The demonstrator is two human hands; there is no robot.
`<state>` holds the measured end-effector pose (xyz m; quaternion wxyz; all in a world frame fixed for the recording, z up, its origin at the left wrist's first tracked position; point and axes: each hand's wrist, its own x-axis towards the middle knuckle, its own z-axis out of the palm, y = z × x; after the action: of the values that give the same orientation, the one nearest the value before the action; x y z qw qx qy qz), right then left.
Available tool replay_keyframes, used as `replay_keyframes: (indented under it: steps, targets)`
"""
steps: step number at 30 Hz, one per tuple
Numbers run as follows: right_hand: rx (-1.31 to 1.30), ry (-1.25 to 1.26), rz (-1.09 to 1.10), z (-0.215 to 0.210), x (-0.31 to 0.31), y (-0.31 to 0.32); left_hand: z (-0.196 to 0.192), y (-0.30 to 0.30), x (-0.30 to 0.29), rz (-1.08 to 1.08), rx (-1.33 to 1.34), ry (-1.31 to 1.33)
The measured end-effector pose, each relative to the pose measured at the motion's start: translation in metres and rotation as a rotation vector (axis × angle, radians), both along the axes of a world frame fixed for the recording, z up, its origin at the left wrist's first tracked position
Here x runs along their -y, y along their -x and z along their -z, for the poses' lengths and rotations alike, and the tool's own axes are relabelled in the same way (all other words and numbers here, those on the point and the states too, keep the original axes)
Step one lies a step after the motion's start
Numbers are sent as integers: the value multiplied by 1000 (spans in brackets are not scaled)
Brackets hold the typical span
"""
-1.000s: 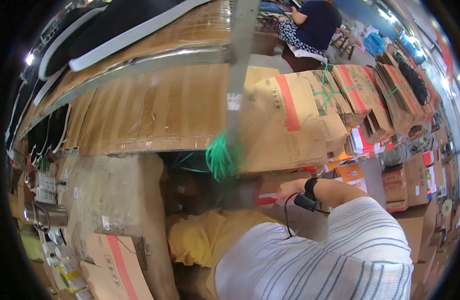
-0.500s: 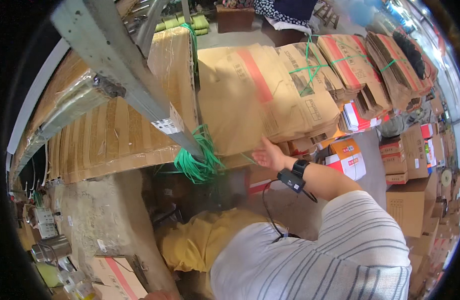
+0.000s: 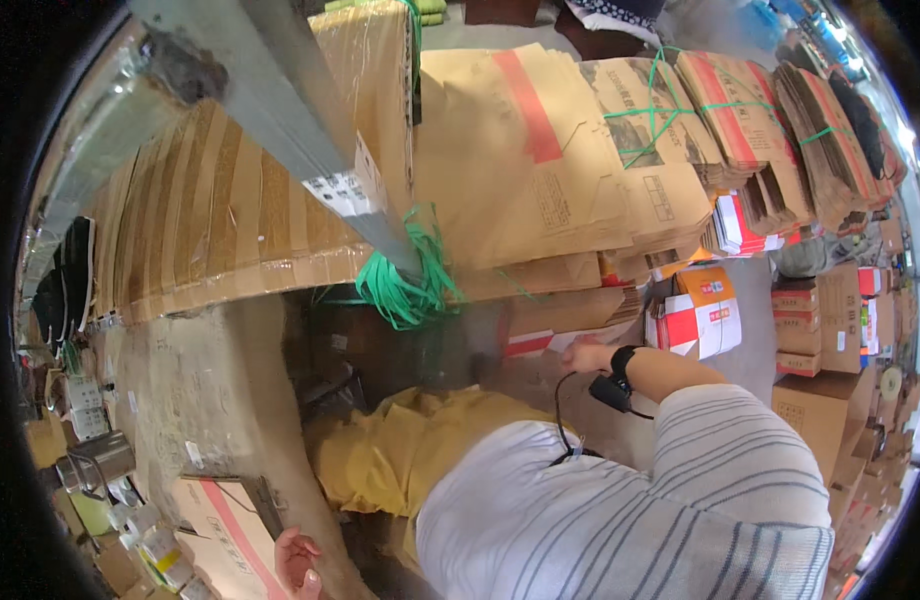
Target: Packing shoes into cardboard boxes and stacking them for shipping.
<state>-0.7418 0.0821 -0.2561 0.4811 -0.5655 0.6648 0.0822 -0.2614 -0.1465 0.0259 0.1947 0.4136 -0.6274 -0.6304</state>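
Observation:
My right hand [image 3: 586,355] hangs just below the front edge of a stack of flattened brown cartons [image 3: 500,180] with a red stripe. Its fingers point away and are too small and blurred to read. Behind it are more folded cartons [image 3: 570,312] on a lower level. My left hand [image 3: 298,562] is at the lower left, fingers loosely bent and apart, with nothing visible in it. It is beside a brown carton bundle with a red stripe [image 3: 225,535]; whether it touches it I cannot tell.
A grey metal post [image 3: 280,110] stands by the tape-covered cardboard surface [image 3: 210,220]. Green twine [image 3: 408,285] hangs at its foot. Tied carton bundles [image 3: 725,110] line the far right. An orange-and-white carton bundle [image 3: 702,310] is below them, near stacked boxes [image 3: 800,320].
My right hand has drawn back and down, off the edge of the carton stack. My left hand has come further into view at the lower left. The view has tilted down.

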Motion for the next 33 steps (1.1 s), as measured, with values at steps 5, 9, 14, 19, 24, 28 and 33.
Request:
replay_keyframes:
  steps: [5, 9, 14, 19, 24, 28, 33]
  targets:
    - [-365, -168, 345, 50, -50, 10, 6, -19, 15, -78, 130, 28]
    - [-362, -84, 400, 30, -9, 5, -6, -14, 33, -132, 248, 75]
    - [-333, 45, 713, 92, 12, 11, -11, -13, 57, -71, 271, 89]
    - [-384, -73, 548, 35, 63, -14, -14, -10, 57, -57, 270, 104]
    - [-349, -9, 550, 31, 47, -10, -16, 1, 59, -17, 269, 96]
    - [-395, 153, 505, 53, 26, -7, -14, 12, 60, -18, 265, 118]
    - [-430, 183, 465, 57, 26, -13, -6, -5, 56, -55, 352, 131]
